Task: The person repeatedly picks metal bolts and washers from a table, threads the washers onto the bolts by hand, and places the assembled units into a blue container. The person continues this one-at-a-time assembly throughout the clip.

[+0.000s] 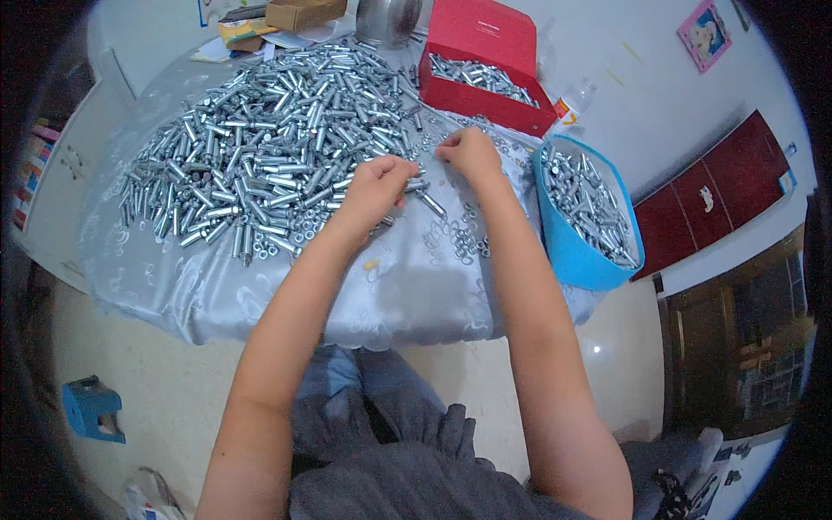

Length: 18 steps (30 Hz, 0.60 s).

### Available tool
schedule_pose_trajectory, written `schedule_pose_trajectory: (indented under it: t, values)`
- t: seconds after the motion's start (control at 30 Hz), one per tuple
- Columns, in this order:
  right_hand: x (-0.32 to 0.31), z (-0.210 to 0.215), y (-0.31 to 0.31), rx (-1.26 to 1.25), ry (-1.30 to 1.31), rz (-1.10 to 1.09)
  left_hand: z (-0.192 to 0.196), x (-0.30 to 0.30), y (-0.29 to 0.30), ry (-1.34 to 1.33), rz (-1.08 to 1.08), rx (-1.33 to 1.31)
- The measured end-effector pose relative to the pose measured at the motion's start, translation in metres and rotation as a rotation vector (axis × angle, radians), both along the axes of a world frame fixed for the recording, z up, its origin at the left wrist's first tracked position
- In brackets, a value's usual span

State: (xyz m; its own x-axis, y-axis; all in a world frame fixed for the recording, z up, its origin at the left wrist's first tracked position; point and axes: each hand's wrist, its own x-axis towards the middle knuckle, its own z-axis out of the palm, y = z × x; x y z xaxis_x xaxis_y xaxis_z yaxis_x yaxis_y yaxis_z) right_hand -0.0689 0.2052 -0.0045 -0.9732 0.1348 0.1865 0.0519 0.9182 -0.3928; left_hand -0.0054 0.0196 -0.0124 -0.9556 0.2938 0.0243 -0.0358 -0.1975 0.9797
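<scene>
My left hand (379, 192) is closed in a pinch at the right edge of a big heap of shiny metal bolts with sleeves (286, 147). What its fingers hold, if anything, is too small to make out. To the right and slightly farther off, my right hand (473, 156) has its thumb and fingertips pressed together above small loose rings. Whatever lies between those fingertips cannot be made out. Just right of my left hand, a single bolt (431, 204) lies on the cloth. Nearer me, a cluster of washers (466, 240) is scattered between my forearms.
A blue tub (576, 260) full of bolts stands right of my right forearm. Behind is an open red box (490, 102) with more bolts, beside a plastic bottle (574, 102). A metal pot (387, 22) and a cardboard box (303, 13) stand at the back of the cloth-covered table (251, 303).
</scene>
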Motion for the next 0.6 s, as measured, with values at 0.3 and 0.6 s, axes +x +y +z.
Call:
schedule_pose_trajectory:
  t: [0.3, 0.6]
  values:
    - [-0.023, -0.008, -0.002, -0.031, -0.128, 0.064, 0.005, -0.002, -0.001, -0.014, -0.061, 0.030]
    - [-0.021, -0.006, -0.009, 0.117, -0.170, 0.071, 0.007, 0.000, -0.006, -0.010, -0.065, 0.035]
